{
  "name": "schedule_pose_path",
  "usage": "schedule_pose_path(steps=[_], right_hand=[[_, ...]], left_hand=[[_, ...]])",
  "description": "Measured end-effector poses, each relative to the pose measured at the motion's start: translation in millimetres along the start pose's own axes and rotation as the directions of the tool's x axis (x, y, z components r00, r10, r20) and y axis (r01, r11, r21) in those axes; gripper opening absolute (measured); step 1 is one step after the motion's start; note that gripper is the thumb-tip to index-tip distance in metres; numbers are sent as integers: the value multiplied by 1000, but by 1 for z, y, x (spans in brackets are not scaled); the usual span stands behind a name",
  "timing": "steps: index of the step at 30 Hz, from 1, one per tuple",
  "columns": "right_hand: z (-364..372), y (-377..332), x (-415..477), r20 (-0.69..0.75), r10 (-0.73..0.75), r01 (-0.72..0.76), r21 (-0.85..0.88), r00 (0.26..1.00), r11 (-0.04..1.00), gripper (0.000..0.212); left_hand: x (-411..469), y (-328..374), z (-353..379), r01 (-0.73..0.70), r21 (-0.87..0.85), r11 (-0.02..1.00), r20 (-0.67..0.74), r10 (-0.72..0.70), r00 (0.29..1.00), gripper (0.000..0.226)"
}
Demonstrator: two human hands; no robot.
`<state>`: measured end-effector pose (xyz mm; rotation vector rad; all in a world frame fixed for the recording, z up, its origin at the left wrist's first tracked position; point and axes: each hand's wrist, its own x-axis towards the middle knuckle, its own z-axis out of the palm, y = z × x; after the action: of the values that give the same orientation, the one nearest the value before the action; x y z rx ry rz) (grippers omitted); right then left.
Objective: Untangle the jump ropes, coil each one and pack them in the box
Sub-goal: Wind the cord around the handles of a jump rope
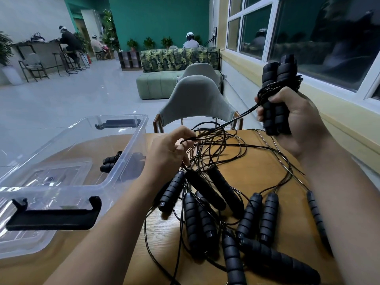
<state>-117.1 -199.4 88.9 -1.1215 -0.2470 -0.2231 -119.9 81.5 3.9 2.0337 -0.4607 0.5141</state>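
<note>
Several jump ropes lie tangled on the near half of the wooden desk, with black ribbed handles heaped toward the front and thin cords looping across the top. Left of the heap stands the clear box, lid off, with black latches at its near and far ends. One coiled rope already lies inside by the right wall. The left hand hovers just above the tangle, its grip a pinch of thumb and forefinger on a single cord, which runs taut up to the right hand. That grip is wrapped tight round a pair of handles held upright, with cord wound about them; how many turns is hard to tell. Bare wood shows along the desk's right side and far edge. Beyond stand a grey-green chair, open tiled floor to the left, and a window along the right wall.
</note>
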Motion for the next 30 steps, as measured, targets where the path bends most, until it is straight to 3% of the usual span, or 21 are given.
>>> schedule_pose_path(steps=[2,5,10,14,17,20,25,30], right_hand=[[-2,-1,1,-27,-4,5,14,1000,1000,29],[-5,-1,3,-65,-11,13,23,998,1000,29],[-7,0,3,-64,-18,19,14,998,1000,30],[-8,0,5,-74,-30,32,31,997,999,31],[-12,-6,8,-91,-42,46,43,995,998,28],[-16,-9,8,-100,-62,63,5,993,998,24],[-31,-14,6,-107,-65,49,-149,992,988,23],[-63,-37,8,-177,-77,28,-264,981,964,23]], left_hand=[[1,-4,-1,-78,34,996,36,77,996,1],[3,-10,-3,-171,190,967,111,152,982,16],[0,-3,-1,-50,176,983,153,23,988,35],[2,-2,-1,-26,165,986,197,-7,980,22],[2,-1,-3,-16,89,996,144,3,990,14],[3,-5,-5,-61,233,971,192,16,981,31],[1,-14,-6,-22,383,924,306,-104,946,50],[2,-35,-21,73,626,776,222,-267,938,64]])
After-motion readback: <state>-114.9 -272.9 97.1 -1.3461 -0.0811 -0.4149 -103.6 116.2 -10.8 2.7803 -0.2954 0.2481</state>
